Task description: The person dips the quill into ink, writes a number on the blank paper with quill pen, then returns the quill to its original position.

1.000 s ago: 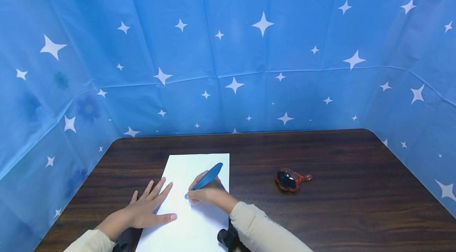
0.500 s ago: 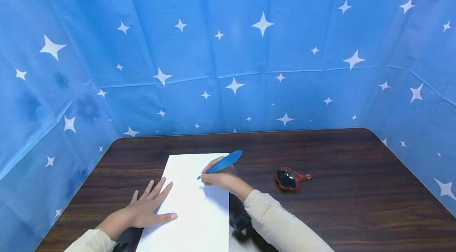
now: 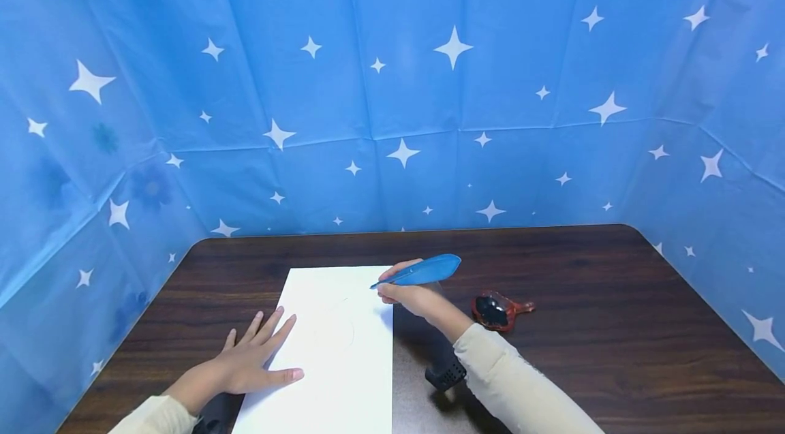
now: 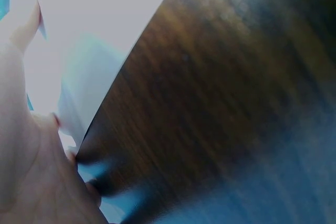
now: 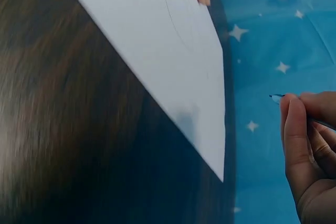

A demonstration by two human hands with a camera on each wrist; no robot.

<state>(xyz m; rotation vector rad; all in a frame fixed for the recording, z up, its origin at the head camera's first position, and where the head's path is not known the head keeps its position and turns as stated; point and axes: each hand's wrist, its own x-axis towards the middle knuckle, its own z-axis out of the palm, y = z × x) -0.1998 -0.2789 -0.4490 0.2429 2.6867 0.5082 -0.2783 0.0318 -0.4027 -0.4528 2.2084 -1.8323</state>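
My right hand [image 3: 417, 296] pinches a blue feather quill pen [image 3: 434, 270] over the far right edge of the white paper [image 3: 325, 386]. The feather leans up and to the right. In the right wrist view the quill's dark point [image 5: 273, 97] sticks out just past the fingertips. A thin oval line [image 5: 170, 11] runs across the sheet there; from the head it is very faint. My left hand [image 3: 242, 362] rests with fingers spread on the paper's left edge, thumb on the sheet. The left wrist view shows its palm [image 4: 37, 171] beside the paper's edge.
On the dark wooden table [image 3: 589, 325], right of my right hand, sits a small red dish [image 3: 514, 310] with a short handle and something black in it. A blue curtain [image 3: 392, 93] with white stars surrounds the table's back and sides. Cream sleeves cover both forearms.
My right hand has moved with the quill pen from the sheet's middle up and right to its far right edge, uncovering a faint curved line. The left hand has stayed put.
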